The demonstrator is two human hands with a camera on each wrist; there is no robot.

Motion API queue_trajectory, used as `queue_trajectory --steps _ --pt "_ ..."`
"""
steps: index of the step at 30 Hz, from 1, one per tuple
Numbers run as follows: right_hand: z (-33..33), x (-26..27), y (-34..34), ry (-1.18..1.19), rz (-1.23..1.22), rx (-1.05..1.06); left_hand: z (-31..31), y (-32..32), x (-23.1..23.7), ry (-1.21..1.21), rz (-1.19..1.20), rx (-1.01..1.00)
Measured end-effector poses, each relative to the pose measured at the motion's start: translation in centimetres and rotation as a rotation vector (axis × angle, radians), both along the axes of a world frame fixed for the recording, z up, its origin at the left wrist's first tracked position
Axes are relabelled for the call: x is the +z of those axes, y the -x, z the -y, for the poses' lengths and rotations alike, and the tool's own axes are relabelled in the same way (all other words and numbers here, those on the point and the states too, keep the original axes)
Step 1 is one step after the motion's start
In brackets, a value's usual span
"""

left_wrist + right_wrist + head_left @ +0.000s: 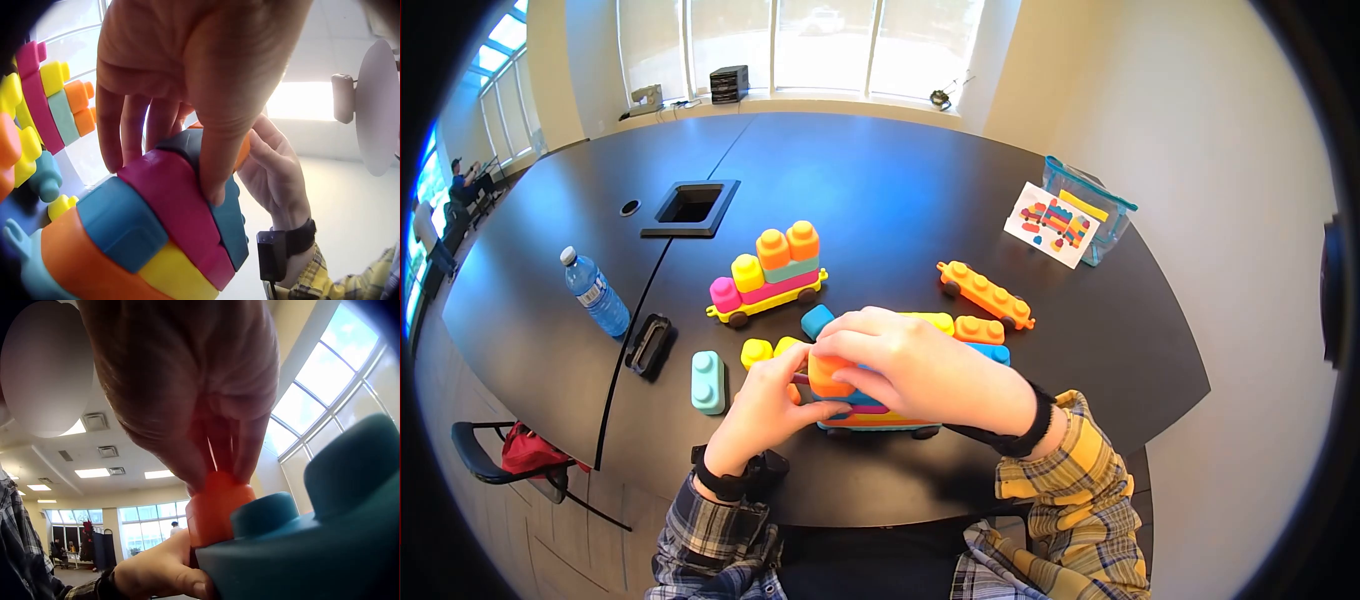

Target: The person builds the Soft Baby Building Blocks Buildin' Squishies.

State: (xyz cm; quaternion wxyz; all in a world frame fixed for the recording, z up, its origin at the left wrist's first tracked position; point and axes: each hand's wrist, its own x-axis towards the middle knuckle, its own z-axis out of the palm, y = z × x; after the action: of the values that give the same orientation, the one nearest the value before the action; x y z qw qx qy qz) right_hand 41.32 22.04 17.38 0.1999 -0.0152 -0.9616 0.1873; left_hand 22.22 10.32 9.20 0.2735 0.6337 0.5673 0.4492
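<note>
In the head view the right hand (935, 370) pinches an orange block (828, 374) from above, on top of a layered stack of blocks on a wheeled base. The right wrist view shows this orange block (215, 512) held by the fingertips beside the studs of a blue block (306, 556). The left hand (762, 415) grips the stack's left end. In the left wrist view its thumb and fingers lie on both sides of a magenta block (172, 200), above blue (122, 222), yellow (178, 272) and orange (87, 256) blocks. The stack's far side is hidden.
A loaded block wagon (770, 290) stands behind the hands, an orange wheeled base (985, 295) to its right. A teal block (708, 382), a black case (650, 346) and a bottle (597, 292) are left. A picture card (1052, 225) leans on a clear bag (1108, 235).
</note>
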Motion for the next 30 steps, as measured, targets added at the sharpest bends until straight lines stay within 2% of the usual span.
queue_trajectory --steps 2,4,6,7,8,9,13,14,18,20,21,23,27,30 --pt "-0.3 0.1 -1.2 0.071 -0.159 -0.014 0.0 -0.2 -0.2 -0.014 -0.050 0.015" --pt "-1.2 1.3 -4.3 0.186 -0.126 -0.153 0.4 -0.5 -0.4 -0.027 -0.097 0.027" --pt "-2.3 0.8 -7.9 0.247 -0.122 -0.224 1.0 -1.2 -0.8 -0.051 0.031 0.031" --pt "-2.8 -0.7 -9.8 0.421 -0.044 -0.284 1.1 -1.1 -0.9 -0.056 0.037 0.032" --pt "-3.1 -2.4 -11.4 0.595 0.035 -0.344 1.3 -0.7 -1.1 0.005 -0.087 0.018" --pt "-3.4 -4.6 -12.5 0.556 0.078 -0.360 1.4 -0.4 -1.2 0.065 -0.212 0.004" --pt "-1.6 -8.3 -12.4 0.536 0.138 -0.392 1.1 -0.3 -2.2 0.123 -0.264 -0.009" --pt "-1.5 -9.3 -12.4 0.637 0.133 -0.418 1.1 -0.3 -2.1 0.124 -0.268 -0.012" --pt "-1.3 -7.7 -12.2 0.488 0.110 -0.414 0.9 -0.2 -0.4 0.079 -0.254 -0.032" --pt "-2.0 -5.2 -12.0 0.497 0.036 -0.465 -0.2 0.5 1.2 0.076 -0.269 -0.045" --pt "-2.6 -4.5 -11.5 0.474 -0.078 -0.499 -0.8 0.3 3.0 0.054 -0.261 -0.002" --pt "-4.9 -2.2 -10.7 0.435 -0.096 -0.464 -4.0 1.1 4.0 -0.196 -0.266 -0.027" --pt "-10.9 0.1 -8.5 0.393 -0.082 -0.592 -11.8 2.4 6.0 -0.154 -0.284 0.052" --pt "-16.0 -2.6 -7.2 0.391 -0.089 -0.584 -16.4 3.0 4.5 -0.074 -0.298 0.107"
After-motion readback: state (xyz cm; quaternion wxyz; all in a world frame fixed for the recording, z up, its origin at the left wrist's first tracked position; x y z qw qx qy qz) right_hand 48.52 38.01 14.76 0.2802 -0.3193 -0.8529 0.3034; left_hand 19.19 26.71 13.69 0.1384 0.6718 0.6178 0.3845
